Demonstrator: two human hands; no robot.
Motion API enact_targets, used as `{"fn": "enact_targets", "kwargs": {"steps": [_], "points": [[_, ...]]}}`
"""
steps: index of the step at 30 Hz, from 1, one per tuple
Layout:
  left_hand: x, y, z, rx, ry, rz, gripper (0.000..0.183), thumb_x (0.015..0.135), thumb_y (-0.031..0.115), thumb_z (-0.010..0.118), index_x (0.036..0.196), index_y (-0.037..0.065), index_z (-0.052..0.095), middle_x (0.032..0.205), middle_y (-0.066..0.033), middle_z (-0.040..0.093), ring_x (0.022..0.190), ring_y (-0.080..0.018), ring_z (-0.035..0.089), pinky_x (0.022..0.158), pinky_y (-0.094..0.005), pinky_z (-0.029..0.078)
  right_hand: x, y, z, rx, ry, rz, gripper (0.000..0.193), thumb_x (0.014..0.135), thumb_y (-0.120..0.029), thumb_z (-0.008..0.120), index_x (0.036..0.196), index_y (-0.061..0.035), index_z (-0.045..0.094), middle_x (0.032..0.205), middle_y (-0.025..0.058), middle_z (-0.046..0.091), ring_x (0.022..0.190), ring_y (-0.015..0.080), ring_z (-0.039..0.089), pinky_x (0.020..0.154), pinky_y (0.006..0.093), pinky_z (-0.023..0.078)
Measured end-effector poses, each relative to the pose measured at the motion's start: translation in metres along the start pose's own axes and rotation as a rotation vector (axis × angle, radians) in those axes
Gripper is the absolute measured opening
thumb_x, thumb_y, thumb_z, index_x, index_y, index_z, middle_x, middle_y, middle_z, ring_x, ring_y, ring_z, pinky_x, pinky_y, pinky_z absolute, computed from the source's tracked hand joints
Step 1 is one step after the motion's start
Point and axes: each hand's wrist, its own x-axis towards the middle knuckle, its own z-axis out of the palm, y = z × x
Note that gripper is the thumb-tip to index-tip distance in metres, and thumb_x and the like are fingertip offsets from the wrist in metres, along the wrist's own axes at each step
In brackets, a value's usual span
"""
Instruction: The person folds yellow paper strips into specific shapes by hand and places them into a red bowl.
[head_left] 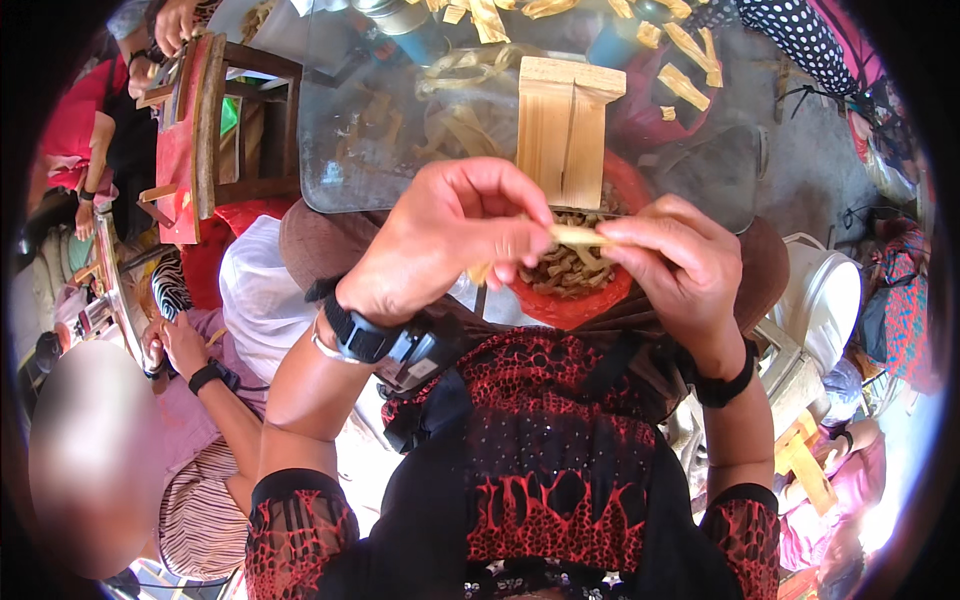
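A short, pale yellow rolled strip [577,236], perhaps dried husk or leaf, is stretched level between my two hands. My left hand [450,235] pinches its left end between thumb and forefinger, the other fingers curled. Another yellowish bit [480,272] shows under my left palm. The strip's right end is in the thumb and fingertips of my right hand [685,260]. Directly below sits a red basket [560,316] in my lap, holding many small brown twisted pieces [570,278]. A pale wooden block with a crosspiece [570,130] lies just beyond my hands, partly over the basket.
A glass-topped table [330,150] spans the area ahead, with loose pale yellow strips [685,85] at its far right. A red-and-brown wooden frame [180,150] stands left of it. Another person's hand [185,345] is at the left; a white tub [825,300] stands right.
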Motion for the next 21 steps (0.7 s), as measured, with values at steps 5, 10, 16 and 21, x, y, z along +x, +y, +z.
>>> {"fn": "enact_targets", "kwargs": {"steps": [5, 10, 16, 21], "points": [[0.030, -0.008, -0.021, -0.285, 0.115, 0.020, 0.013, 0.087, 0.009, 0.066, 0.096, 0.001, 0.062, 0.071, -0.0076, 0.064, 0.051, -0.0102, 0.057, 0.045, -0.0201, 0.044, 0.021, 0.028, 0.016, -0.086, 0.181, -0.009, 0.015, 0.077, 0.001, 0.073, 0.091, -0.0018, 0.070, 0.074, 0.0100, 0.063, 0.062, 0.0213, 0.059, 0.055, 0.0291, 0.046], [0.047, -0.003, -0.024, -0.258, 0.134, 0.034, 0.017, 0.092, 0.015, 0.060, 0.099, -0.001, 0.062, 0.074, -0.0089, 0.065, 0.052, -0.0104, 0.056, 0.046, -0.0227, 0.046, 0.031, 0.034, 0.019, -0.086, 0.229, 0.050, 0.012, 0.079, 0.003, 0.071, 0.090, 0.0002, 0.069, 0.074, 0.0112, 0.062, 0.060, 0.0221, 0.059, 0.056, 0.0280, 0.046], [0.051, -0.007, -0.027, -0.286, 0.069, 0.004, 0.027, 0.098, 0.020, 0.051, 0.105, -0.004, 0.062, 0.085, -0.0145, 0.066, 0.062, -0.0154, 0.060, 0.057, -0.0262, 0.052, 0.027, 0.048, 0.018, -0.321, 0.110, 0.043, 0.007, 0.081, -0.003, 0.070, 0.087, -0.0014, 0.069, 0.070, 0.0098, 0.059, 0.057, 0.0218, 0.056, 0.054, 0.0284, 0.045], [0.016, -0.029, -0.010, -0.230, 0.055, -0.022, 0.026, 0.096, 0.014, 0.054, 0.112, -0.005, 0.061, 0.101, -0.0206, 0.068, 0.081, -0.0233, 0.069, 0.070, -0.0305, 0.057, 0.006, 0.045, -0.012, 0.172, 0.506, 0.258, 0.013, 0.095, -0.007, 0.056, 0.103, 0.0019, 0.060, 0.085, 0.0101, 0.069, 0.075, 0.0159, 0.066, 0.069, 0.0274, 0.052]]}}
